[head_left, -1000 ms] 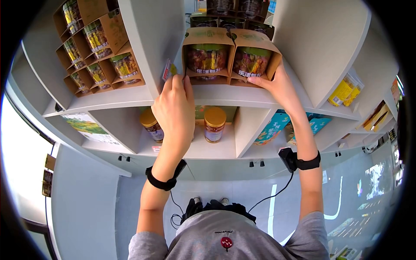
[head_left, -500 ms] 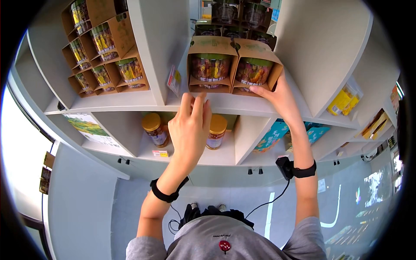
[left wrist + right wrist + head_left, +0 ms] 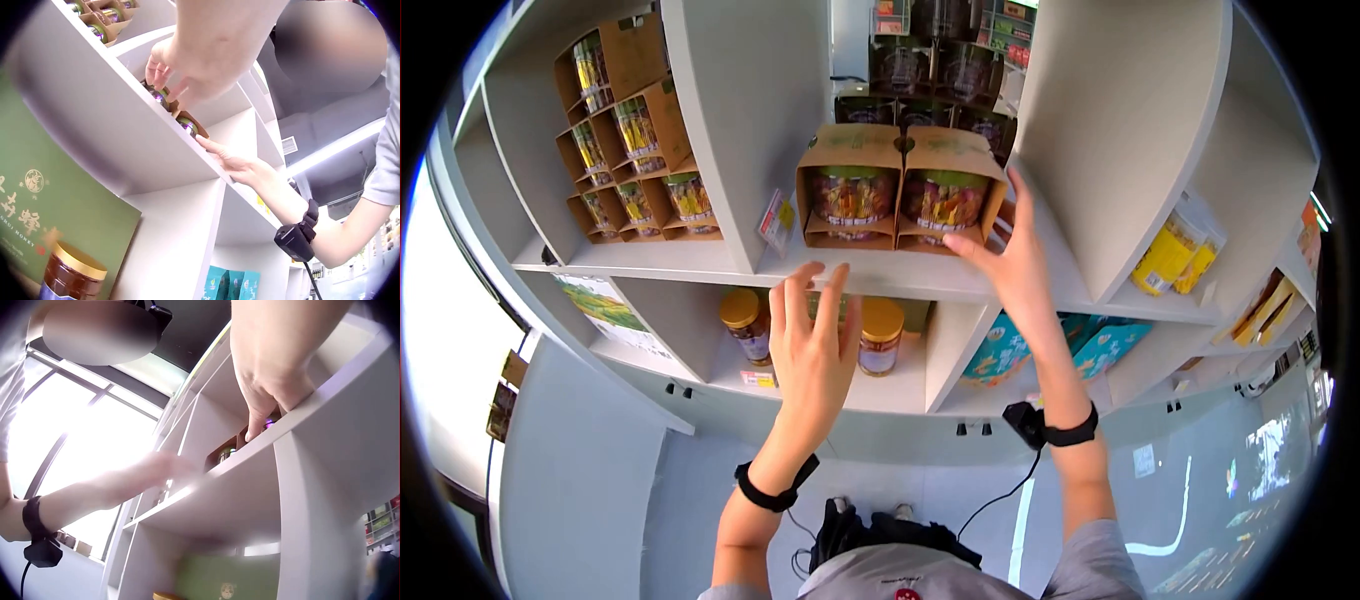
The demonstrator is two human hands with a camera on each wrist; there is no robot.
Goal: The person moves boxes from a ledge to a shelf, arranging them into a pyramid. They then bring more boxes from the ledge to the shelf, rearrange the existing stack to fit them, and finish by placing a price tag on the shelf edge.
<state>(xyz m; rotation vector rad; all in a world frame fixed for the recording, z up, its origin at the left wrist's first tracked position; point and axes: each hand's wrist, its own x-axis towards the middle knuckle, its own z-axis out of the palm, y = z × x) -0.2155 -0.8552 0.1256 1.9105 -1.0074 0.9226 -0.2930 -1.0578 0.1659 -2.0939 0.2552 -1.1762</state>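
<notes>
Two brown cardboard carriers, a left one [image 3: 850,145] and a right one [image 3: 950,152], stand side by side on the upper shelf, each around a green-lidded jar [image 3: 853,195] of colourful pieces. At the right carrier's right side is my right hand [image 3: 1022,285], its thumb by the lower front edge and its index finger fairly straight along the side. My left hand [image 3: 808,355] hovers before the shelf edge, fingers spread and slightly bent, holding nothing. In the right wrist view the left hand [image 3: 147,474] is blurred and the right thumb is near the carrier.
Dark jars [image 3: 900,65] are stacked behind the carriers. A price card [image 3: 776,222] stands left of them by the upright divider [image 3: 725,130]. More carriers [image 3: 640,130] fill the left compartment. Gold-lidded jars [image 3: 881,335] and teal packs [image 3: 1000,350] are below; yellow packs [image 3: 1170,255] lie right.
My left hand has drawn back from the price card to in front of the shelf edge, its fingers spreading. The right hand remains beside the right carrier, with more of its fingers showing. The head view has shifted.
</notes>
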